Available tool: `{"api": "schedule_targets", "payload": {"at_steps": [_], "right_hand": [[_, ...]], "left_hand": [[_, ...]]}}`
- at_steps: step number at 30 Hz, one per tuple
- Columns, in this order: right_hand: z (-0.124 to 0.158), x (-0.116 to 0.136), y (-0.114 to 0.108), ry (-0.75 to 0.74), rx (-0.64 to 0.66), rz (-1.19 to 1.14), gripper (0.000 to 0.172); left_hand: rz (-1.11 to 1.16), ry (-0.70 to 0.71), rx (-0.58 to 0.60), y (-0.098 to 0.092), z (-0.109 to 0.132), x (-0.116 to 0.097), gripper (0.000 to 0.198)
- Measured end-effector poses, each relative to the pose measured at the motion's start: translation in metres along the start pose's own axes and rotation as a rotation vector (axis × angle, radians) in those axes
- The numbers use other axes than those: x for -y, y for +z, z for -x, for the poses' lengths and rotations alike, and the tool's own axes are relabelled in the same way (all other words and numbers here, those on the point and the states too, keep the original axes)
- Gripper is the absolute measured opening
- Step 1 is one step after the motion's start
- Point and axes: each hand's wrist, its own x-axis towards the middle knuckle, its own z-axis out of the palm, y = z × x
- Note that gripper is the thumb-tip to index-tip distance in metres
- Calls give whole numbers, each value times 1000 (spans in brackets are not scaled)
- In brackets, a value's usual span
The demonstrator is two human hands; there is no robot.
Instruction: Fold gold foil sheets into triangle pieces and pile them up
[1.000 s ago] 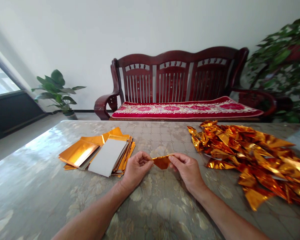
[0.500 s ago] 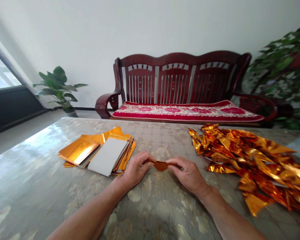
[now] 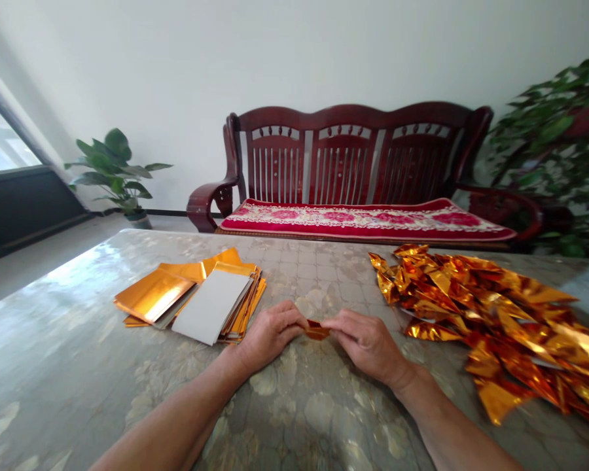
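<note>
A small folded piece of gold foil paper (image 3: 317, 331) is held between both hands above the middle of the table. My left hand (image 3: 273, 332) pinches its left end and my right hand (image 3: 366, 341) pinches its right end; the fingers hide both tips. Close beyond my left hand lies a stack of foil sheets (image 3: 160, 291), some gold side up, with a grey-white backing sheet (image 3: 213, 304) on top. To the right of my right hand spreads a heap of folded gold foil pieces (image 3: 491, 307), pointed and shiny.
The table (image 3: 127, 405) has a glossy patterned cover. Behind it stands a dark red wooden bench (image 3: 343, 163) with a red floral cushion (image 3: 368, 219). A potted plant (image 3: 122, 173) is at the back left, and leafy greenery (image 3: 559, 144) at the right.
The foil piece has tilted and its top now shows a slight opening. My fingers have closed in further over its ends, and my right hand has shifted slightly left.
</note>
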Motion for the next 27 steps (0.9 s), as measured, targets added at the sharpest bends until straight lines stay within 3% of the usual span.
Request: {"api": "schedule_targets", "payload": {"at_steps": [10, 18, 27], "right_hand": [[-3, 0, -3, 18, 50, -30, 8], [-5, 1, -5, -15, 129, -1, 11], [-4, 5, -4, -66, -1, 57, 16]], "left_hand": [[-107, -18, -12, 2, 2, 5, 13], [-295, 99, -32, -1, 5, -1, 23], [-422, 205, -26, -1, 6, -10, 20]]}}
